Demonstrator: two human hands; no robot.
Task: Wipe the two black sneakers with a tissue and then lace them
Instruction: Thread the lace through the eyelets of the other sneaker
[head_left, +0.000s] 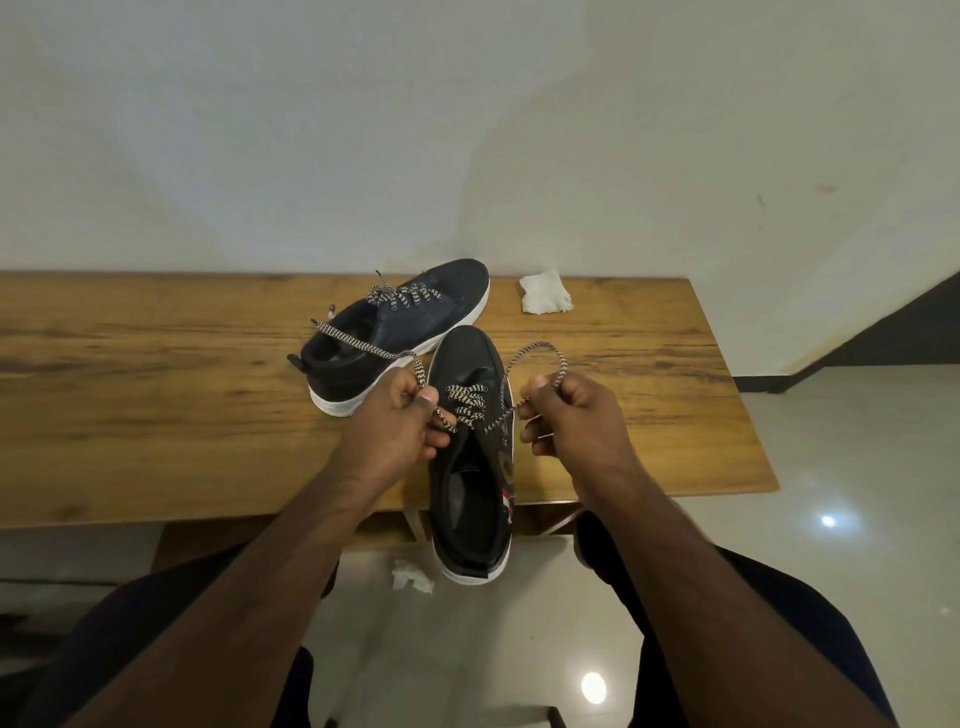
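Hands: my left hand (395, 415) and right hand (569, 410) each pinched one end of the lace (470, 405).
Shoe: near sneaker (470, 467) overhung the table (156, 405) edge.
Behind: second sneaker (395, 332), tissue (545, 293).

A plain room in what is looking like a home, wooden bench-like table (156, 415) standing against a bare whitewashed wall (311, 130), glossy tiled floor (857, 467) reflecting ceiling lights, dark skirting (857, 358) running along the wall.
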